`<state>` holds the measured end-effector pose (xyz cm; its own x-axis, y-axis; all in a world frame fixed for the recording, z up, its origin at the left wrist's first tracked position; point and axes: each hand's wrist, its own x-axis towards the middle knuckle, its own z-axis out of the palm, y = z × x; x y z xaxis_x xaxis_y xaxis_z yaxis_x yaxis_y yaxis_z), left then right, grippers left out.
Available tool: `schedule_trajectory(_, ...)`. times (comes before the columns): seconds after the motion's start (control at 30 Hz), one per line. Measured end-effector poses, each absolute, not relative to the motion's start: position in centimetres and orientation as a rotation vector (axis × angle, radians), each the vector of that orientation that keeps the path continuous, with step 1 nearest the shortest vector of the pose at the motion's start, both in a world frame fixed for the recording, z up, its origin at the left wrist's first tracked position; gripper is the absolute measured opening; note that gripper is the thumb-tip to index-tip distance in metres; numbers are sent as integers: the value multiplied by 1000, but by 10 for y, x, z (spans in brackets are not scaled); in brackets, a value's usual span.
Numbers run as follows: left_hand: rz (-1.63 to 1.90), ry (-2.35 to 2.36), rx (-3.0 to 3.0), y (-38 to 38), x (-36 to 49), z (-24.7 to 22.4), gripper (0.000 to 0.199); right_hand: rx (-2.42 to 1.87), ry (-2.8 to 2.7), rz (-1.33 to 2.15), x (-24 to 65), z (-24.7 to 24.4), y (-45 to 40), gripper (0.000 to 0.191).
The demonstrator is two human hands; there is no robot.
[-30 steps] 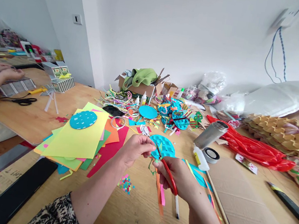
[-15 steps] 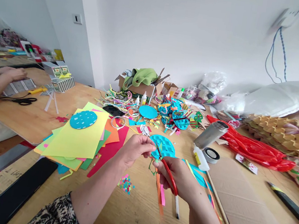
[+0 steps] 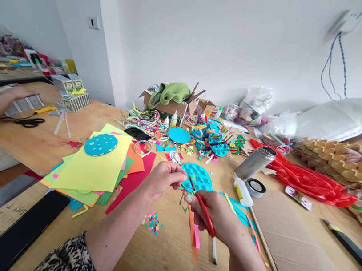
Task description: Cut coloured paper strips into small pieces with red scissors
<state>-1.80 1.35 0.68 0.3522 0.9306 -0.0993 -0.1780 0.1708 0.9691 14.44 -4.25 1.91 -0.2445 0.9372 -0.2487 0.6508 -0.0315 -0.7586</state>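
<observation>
My right hand (image 3: 209, 211) is closed around red-handled scissors (image 3: 205, 213), whose blades point up and left. Thin green paper (image 3: 185, 202) hangs at the blades, beside my right fingertips. My left hand (image 3: 165, 179) is pinched near the blade tips; it seems to hold the edge of the small green piece, though its fingers partly hide it. Just behind both hands lies a blue round disc (image 3: 200, 176) with a raised grid pattern. Small paper dots (image 3: 152, 222) are scattered on the wooden table below my left hand.
Coloured paper sheets (image 3: 95, 173) are stacked at left, near a black case (image 3: 22, 230). A steel bottle (image 3: 255, 163), glue bottle (image 3: 243, 191), stick and cardboard (image 3: 300, 242) lie at right. Craft pieces fill the back. Another person's hand (image 3: 20, 91) is at far left.
My left hand has shifted very slightly left, and the green paper at the blades has changed angle a little. The other person's hands at far left have moved.
</observation>
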Motion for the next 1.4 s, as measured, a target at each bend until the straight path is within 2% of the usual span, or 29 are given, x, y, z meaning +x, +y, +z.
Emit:
schedule_trajectory(0.33, 929, 887, 1140, 15, -21, 7, 14, -1696, -1887, 1180, 145, 21, -44, 46)
schedule_trajectory(0.5, 861, 906, 1349, 18, -35, 8, 13, -1694, -1933, 1099, 147, 25, -46, 47)
schedule_trajectory(0.67, 496, 1030, 1852, 19, -56, 8, 6, -1723, -1915, 1111, 152, 30, -50, 49)
schedule_trajectory(0.8, 157, 994, 2170, 19, -58, 2, 16, -1698, -1899, 1111, 156, 29, -51, 50)
schedule_trajectory(1.03, -194, 898, 2194, 27, -48, -25, 24, -1701, -1928, 1073, 159, 31, -51, 51)
schedule_trajectory(1.3, -180, 917, 2127, 35, -53, -37, 25, -1713, -1950, 1058, 159, 30, -51, 53)
schedule_trajectory(1.4, -18, 984, 2183, 36, -52, -31, 22, -1721, -1981, 1049, 157, 31, -50, 53)
